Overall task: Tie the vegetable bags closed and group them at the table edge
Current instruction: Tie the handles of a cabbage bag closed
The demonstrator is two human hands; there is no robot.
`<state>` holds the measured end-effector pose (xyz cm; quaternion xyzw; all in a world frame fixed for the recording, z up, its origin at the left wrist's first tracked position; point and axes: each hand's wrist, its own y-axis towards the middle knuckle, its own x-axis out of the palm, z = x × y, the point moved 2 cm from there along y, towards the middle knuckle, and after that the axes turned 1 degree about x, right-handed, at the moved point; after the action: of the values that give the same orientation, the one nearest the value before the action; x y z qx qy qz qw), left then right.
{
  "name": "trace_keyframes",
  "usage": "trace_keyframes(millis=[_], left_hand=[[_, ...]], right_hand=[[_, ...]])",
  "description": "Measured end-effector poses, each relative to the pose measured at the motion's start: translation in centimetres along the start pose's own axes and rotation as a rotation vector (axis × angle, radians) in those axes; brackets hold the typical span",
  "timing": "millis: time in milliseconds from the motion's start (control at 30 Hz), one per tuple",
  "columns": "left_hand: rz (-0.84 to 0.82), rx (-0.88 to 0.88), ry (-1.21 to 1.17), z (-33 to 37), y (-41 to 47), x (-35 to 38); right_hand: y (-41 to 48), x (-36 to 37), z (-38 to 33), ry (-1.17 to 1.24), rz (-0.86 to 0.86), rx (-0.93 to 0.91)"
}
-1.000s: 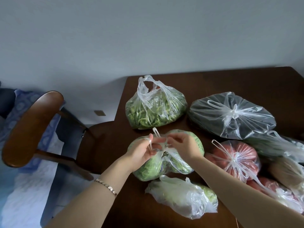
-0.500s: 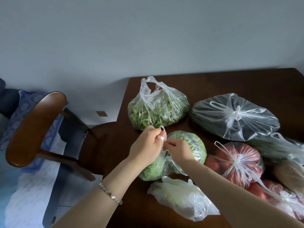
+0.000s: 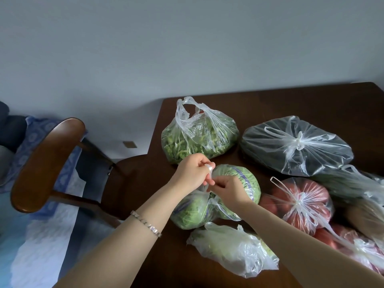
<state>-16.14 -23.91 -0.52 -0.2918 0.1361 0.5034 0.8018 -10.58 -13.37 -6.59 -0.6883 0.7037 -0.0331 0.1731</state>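
Thin, slippery plastic handles [image 3: 209, 175] of the cabbage bag [image 3: 234, 190], pinched closed between left hand [image 3: 192, 173] and right hand [image 3: 227, 189], likely stretch easily; best gripped near the knot.

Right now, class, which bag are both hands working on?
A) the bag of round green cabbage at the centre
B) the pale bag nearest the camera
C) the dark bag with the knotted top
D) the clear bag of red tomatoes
A: the left hand and right hand pinch the twisted handles above the green cabbage bag; the tomato bag and dark bag lie untouched.
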Motion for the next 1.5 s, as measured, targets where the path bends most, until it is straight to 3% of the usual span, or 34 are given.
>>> trace_keyframes(millis=[167, 433, 533, 767, 1133, 1267, 1400, 1500], left_hand=[[-0.113, 0.034, 0.141, 0.7, 1.5, 1.4], [-0.346, 0.074, 0.411, -1.9, 0.3, 0.2], [-0.277, 0.164, 0.48, -3.5, 0.1, 0.1], [-0.004, 0.216, 0.373, -5.5, -0.7, 0.9], [-0.018, 0.04, 0.186, -5.2, -1.2, 1.2], [-0.043, -0.083, 0.071, -5.3, -0.9, 1.0], [-0.088, -0.113, 0.062, -5.6, -0.8, 0.9], [-0.114, -0.119, 0.048, -5.4, -0.8, 0.8]], right_hand=[[-0.5, -0.2, 0.2, 0.032, -0.078, 0.003], [0.2, -0.3, 0.5, 0.028, -0.054, 0.055], [0.3, -0.5, 0.3, 0.077, -0.043, 0.058], [0.2, -0.4, 0.6, 0.214, 0.044, 0.08], [0.2, -0.4, 0.0, 0.097, 0.12, 0.154], [-0.5, -0.1, 0.1, -0.004, 0.089, 0.015], [-1.0, 0.4, 0.4, -0.374, 0.079, -0.217], [-1.3, 0.9, 0.1, -0.515, 0.091, -0.342]])
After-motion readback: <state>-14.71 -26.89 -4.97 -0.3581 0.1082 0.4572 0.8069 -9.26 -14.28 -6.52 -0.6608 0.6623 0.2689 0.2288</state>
